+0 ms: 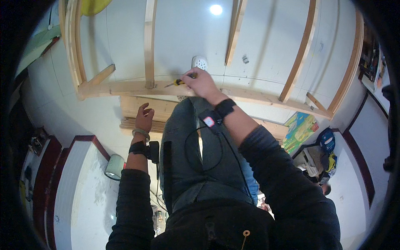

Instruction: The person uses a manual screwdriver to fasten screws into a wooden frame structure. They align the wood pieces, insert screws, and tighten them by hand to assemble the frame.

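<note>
Head view: right hand [202,83] closed round a screwdriver [180,81] w/ yellow-black handle, its metal tip pointing left, just above the front rail of a pale wooden frame [137,88]. Frame has upright slats running away from the person, lying on a white floor [266,46]. Left hand [144,118] open, fingers loosely curled, holding nothing, hovering near a stack of wooden boards [133,114] just below the rail. Both wrists carry black straps; a thin black cable loops from the right wrist over the person's jeans-clad knee [196,141], which sits between the two arms. Round white vent-like disc [200,62] lies on the floor just beyond the right hand. Colourful box [298,131] sits right, beside the frame's end.
</note>
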A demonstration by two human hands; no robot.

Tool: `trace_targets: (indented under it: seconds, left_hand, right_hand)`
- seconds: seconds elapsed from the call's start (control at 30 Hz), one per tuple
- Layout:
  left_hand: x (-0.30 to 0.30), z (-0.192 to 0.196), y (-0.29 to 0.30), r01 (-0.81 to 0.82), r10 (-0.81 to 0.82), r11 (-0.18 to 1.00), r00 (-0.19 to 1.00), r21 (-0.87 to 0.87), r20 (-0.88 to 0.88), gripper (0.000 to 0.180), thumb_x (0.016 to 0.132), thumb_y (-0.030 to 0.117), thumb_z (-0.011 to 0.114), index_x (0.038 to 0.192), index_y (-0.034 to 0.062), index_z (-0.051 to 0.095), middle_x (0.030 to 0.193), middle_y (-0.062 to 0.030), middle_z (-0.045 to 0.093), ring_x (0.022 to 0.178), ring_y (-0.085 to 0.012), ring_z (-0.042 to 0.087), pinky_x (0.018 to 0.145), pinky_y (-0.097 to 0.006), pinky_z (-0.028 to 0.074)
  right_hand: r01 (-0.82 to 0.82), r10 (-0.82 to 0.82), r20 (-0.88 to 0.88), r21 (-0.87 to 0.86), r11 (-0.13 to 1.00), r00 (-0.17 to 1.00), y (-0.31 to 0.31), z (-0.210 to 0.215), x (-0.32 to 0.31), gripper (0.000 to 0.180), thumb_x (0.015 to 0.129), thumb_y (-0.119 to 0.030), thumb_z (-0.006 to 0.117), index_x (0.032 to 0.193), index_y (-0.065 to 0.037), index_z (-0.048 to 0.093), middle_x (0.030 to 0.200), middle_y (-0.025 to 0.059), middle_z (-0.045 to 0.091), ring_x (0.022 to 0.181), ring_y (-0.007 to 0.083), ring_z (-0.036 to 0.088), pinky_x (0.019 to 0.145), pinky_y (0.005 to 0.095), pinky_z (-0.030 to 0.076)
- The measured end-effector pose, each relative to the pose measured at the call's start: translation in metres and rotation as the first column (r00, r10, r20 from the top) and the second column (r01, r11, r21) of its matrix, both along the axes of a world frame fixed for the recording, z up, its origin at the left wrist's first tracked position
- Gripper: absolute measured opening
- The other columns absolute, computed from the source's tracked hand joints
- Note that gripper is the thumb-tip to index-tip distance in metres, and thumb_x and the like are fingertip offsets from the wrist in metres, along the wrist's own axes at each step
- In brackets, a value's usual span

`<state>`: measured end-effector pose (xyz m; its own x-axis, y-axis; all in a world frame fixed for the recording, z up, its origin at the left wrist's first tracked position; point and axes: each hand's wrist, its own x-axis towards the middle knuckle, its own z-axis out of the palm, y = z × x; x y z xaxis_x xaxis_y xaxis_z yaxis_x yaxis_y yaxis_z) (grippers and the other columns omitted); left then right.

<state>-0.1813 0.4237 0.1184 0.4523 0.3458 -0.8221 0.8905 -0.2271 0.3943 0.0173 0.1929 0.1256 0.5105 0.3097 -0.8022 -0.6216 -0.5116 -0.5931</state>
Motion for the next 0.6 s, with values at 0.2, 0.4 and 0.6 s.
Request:
trace_targets:
  seconds: [0.2,0.4,0.6]
  left_hand:
    - [0.029,-0.018,-0.017,-0.072,0.071,0.997,0.996,-0.017,-0.052,0.039,0.085,0.023,0.063,0.119,0.0048,0.055,0.100,-0.0104,0.064,0.092,-0.0192,0.061,0.082,-0.031,0.048]
    - [0.032,-0.030,-0.045,-0.118,0.101,0.973,0.991,-0.199,-0.092,0.038,0.089,0.024,0.061,0.116,-0.0008,0.054,0.100,-0.0110,0.063,0.091,-0.0193,0.058,0.082,-0.032,0.047]
    - [0.037,-0.030,-0.064,-0.198,0.181,0.944,0.980,-0.263,-0.087,0.034,0.087,0.029,0.062,0.108,0.0019,0.059,0.095,-0.0096,0.064,0.089,-0.0199,0.059,0.081,-0.034,0.047]
  right_hand:
    - [-0.186,0.194,0.077,-0.091,0.978,0.978,0.051,-0.043,0.022,0.036,0.077,-0.030,0.062,0.092,0.003,0.061,0.073,0.0156,0.066,0.069,0.0255,0.064,0.066,0.0342,0.049]
    - [-0.250,0.250,-0.008,-0.102,0.963,0.968,0.072,-0.060,0.044,0.040,0.073,-0.034,0.060,0.086,0.003,0.067,0.086,0.0243,0.066,0.085,0.0370,0.064,0.081,0.0397,0.050]
    - [-0.415,0.420,-0.013,-0.178,0.892,0.907,0.096,-0.058,0.068,0.044,0.074,-0.036,0.060,0.089,0.005,0.067,0.085,0.0246,0.066,0.083,0.0360,0.065,0.079,0.0388,0.050]
